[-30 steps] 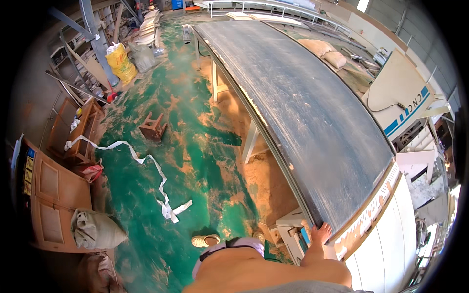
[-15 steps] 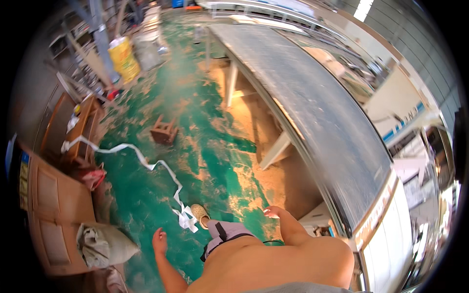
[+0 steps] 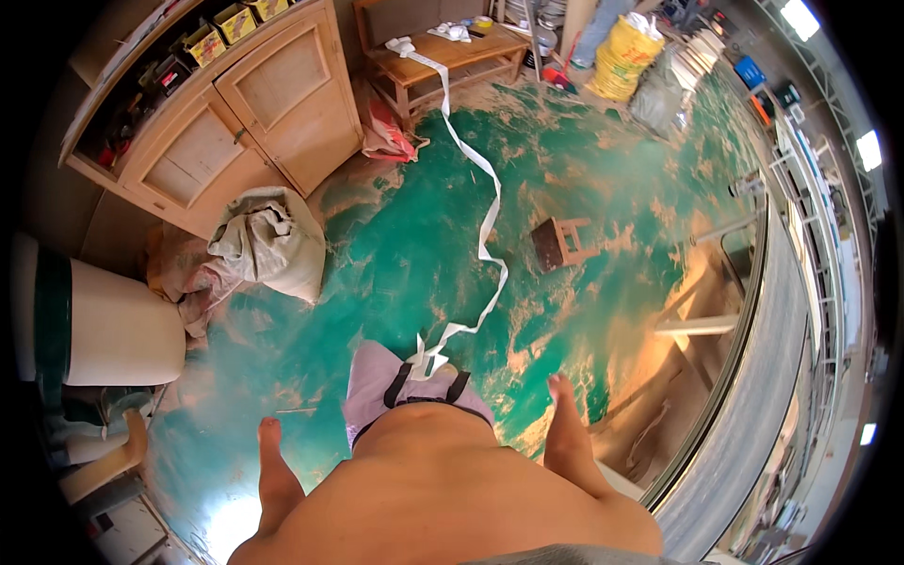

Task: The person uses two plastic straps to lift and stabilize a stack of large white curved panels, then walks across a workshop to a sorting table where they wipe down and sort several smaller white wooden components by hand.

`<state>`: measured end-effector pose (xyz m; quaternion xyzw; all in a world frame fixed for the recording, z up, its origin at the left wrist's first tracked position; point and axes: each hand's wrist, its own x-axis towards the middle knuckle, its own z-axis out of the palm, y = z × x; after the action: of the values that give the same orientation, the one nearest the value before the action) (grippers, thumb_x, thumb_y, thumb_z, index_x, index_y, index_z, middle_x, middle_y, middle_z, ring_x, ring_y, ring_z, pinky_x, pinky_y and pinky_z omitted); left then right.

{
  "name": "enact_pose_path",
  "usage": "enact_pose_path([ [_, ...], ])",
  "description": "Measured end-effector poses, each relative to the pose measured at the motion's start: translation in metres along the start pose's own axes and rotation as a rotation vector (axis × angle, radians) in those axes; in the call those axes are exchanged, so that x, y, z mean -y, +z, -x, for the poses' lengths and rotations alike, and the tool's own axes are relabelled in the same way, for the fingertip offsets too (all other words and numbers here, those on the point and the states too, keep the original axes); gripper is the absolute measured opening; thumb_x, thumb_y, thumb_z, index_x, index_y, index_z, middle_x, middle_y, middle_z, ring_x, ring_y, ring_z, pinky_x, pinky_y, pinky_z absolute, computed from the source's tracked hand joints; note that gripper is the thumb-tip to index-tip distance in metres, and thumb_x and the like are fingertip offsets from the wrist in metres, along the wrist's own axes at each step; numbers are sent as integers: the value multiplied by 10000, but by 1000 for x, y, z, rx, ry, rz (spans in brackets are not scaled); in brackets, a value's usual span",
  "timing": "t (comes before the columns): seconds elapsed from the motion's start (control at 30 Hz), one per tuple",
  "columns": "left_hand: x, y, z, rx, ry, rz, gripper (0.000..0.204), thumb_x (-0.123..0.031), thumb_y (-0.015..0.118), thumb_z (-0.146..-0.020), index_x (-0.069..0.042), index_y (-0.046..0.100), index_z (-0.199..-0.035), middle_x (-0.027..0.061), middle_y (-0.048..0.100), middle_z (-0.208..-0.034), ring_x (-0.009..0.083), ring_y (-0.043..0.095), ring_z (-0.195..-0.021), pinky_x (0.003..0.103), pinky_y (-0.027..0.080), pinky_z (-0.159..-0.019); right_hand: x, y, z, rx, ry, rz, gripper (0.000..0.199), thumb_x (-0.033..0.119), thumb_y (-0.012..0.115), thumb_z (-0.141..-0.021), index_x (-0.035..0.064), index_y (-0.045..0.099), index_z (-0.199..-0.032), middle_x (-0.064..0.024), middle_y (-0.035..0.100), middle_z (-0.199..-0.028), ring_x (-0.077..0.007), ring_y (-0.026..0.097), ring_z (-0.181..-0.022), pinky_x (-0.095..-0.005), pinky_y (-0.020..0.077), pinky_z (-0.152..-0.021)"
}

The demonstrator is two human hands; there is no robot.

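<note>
My left hand [image 3: 269, 431] hangs by my side above the green floor, small and foreshortened; its fingers are too hidden to read. On the other side my right hand [image 3: 559, 388] also hangs free, its fingers loosely apart and nothing in them. Both are clear of any object. A long white strip [image 3: 490, 221] lies twisted across the floor, from the wooden bench [image 3: 452, 49] to just ahead of my legs. Right of the strip, a small dark wooden stool [image 3: 556, 245] lies tipped on its side.
A wooden cabinet [image 3: 292, 104] stands at the far left, a full sack [image 3: 287, 245] before it. Nearer on the left is a white and dark green cylinder [image 3: 127, 325]. A long grey-topped table [image 3: 734, 461] runs along the right. A yellow sack [image 3: 626, 56] stands at the back. Sawdust streaks the floor.
My view has swung left: the cabinet and bench now lie ahead, and the long table has shifted to the right edge. Both hands still hang at my sides.
</note>
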<state>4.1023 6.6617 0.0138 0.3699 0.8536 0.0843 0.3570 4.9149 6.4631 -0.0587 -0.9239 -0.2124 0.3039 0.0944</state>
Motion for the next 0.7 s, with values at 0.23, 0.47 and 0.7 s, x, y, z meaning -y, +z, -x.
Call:
enact_pose_path([
  [0.23, -112, 89, -41, 462, 69, -18, 259, -220, 579, -830, -63, 644, -1025, 102, 661, -823, 222, 626, -676, 377, 510, -598, 419, -69, -130, 226, -568, -188, 428, 301, 587, -839, 62, 597, -1194, -204, 669, -1054, -356, 631, -995, -402, 496, -863],
  [0.47, -335, 123, -222, 239, 681, -506, 268, -275, 525, -878, -36, 639, -919, 208, 652, -1013, 434, 602, -921, 497, 486, -802, 517, -54, -183, 394, -693, -151, 346, 265, 622, -837, 92, 635, -1136, -167, 681, -997, -306, 652, -935, -391, 513, -800],
  [0.7, -727, 145, -353, 236, 790, -81, 322, -190, 531, -910, -11, 598, -1169, 148, 655, -1116, 256, 608, -1047, 373, 468, -914, 374, -30, -213, 275, 222, -328, 495, 341, 705, -793, 119, 602, -1223, -130, 675, -1102, -244, 641, -994, -370, 502, -836],
])
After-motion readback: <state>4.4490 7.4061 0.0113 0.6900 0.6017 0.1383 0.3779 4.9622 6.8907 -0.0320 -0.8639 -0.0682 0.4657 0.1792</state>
